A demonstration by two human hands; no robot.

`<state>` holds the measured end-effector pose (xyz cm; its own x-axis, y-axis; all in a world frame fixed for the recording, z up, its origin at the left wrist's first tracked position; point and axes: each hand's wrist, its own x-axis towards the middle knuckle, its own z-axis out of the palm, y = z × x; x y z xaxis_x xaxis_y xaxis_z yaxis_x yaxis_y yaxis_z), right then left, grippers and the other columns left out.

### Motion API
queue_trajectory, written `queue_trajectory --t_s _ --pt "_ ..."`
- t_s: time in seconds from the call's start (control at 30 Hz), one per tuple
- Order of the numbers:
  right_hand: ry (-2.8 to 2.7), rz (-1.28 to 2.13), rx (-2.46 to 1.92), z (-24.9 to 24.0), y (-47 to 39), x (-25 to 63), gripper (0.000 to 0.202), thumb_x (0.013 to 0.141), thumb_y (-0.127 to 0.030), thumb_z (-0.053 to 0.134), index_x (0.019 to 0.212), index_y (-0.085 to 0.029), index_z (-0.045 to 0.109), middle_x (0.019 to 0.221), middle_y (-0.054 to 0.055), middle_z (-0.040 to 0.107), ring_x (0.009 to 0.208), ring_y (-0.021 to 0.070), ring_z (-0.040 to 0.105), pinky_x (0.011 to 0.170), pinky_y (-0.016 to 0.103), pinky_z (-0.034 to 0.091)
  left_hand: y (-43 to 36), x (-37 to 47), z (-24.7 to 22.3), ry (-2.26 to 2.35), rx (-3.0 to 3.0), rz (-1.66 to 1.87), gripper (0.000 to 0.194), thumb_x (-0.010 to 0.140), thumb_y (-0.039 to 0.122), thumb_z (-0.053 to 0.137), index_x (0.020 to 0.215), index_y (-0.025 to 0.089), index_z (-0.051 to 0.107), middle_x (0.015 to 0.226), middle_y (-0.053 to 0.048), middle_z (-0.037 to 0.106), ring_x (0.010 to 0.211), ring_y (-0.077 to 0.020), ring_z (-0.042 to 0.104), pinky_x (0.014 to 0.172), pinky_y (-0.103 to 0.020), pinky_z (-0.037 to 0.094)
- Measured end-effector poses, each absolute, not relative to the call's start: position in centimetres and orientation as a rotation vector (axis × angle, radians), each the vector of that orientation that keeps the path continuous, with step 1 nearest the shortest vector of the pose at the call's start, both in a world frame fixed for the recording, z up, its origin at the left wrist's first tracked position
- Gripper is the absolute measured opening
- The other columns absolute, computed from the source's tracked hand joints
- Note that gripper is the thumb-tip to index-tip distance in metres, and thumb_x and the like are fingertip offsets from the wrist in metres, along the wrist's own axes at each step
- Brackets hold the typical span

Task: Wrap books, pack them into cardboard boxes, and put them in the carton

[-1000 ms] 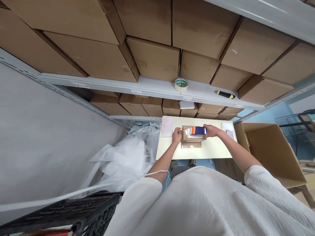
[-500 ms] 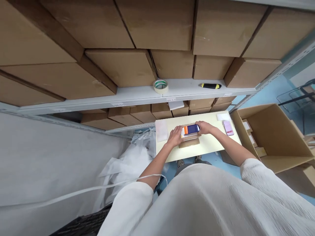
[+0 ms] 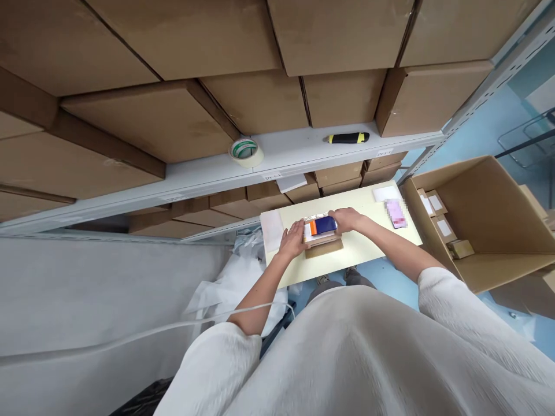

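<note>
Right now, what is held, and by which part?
Right hand: the blue-and-orange tool, by its right end. Left hand: the small box, at its left end.

Shelf labels, writing too small to read

The pale tabletop carries a small open-flapped cardboard box, a phone near its right end, what look like white papers just beside the phone, and a whitish sheet at the left end.
</note>
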<state>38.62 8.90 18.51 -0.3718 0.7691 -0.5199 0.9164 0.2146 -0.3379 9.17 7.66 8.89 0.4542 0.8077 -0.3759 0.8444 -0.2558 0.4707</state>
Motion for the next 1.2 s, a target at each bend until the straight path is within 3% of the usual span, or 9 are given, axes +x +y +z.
queue_trajectory --t_s 0.33,0.57,0.87,1.2 --pt "2.293 -0.829 1.622 18.4 7.3 47.1 0.054 0.074 -0.022 0.086 0.123 -0.025 0.064 0.117 0.012 0.077 0.112 0.0358 0.071 0.095 0.040 0.046 7.7 9.4 9.4 1.353 2.127 -0.161 0.107 0.082 0.031 0.085 0.173 0.031 0.029 0.183 -0.013 0.025 0.171 -0.0356 0.018 0.137 -0.058 0.015" --pt "2.226 -0.953 1.724 19.8 6.5 52.1 0.045 0.068 -0.016 0.088 0.106 -0.025 0.066 0.106 0.010 0.078 0.103 0.0347 0.072 0.090 0.038 0.043 7.8 9.7 9.8 1.359 2.133 -0.227 0.110 0.084 0.032 0.083 0.175 0.030 0.022 0.185 -0.014 0.021 0.172 -0.0361 0.016 0.138 -0.059 0.014" --pt "2.177 -0.721 1.537 21.7 6.4 53.2 0.040 0.077 -0.023 0.075 0.115 -0.025 0.065 0.108 0.006 0.080 0.095 0.0287 0.074 0.080 0.032 0.041 7.6 10.4 11.1 1.380 2.141 -0.365 0.109 0.090 0.034 0.078 0.177 0.031 0.013 0.186 -0.012 0.014 0.173 -0.0322 0.011 0.139 -0.059 0.013" --pt "2.087 -0.592 1.582 20.9 5.9 55.0 0.042 0.081 -0.023 0.074 0.123 -0.023 0.065 0.119 0.012 0.078 0.107 0.0310 0.072 0.087 0.035 0.043 7.8 10.3 10.6 1.372 2.120 -0.255 0.107 0.085 0.030 0.085 0.173 0.029 0.024 0.185 -0.015 0.020 0.171 -0.0366 0.016 0.136 -0.058 0.023"
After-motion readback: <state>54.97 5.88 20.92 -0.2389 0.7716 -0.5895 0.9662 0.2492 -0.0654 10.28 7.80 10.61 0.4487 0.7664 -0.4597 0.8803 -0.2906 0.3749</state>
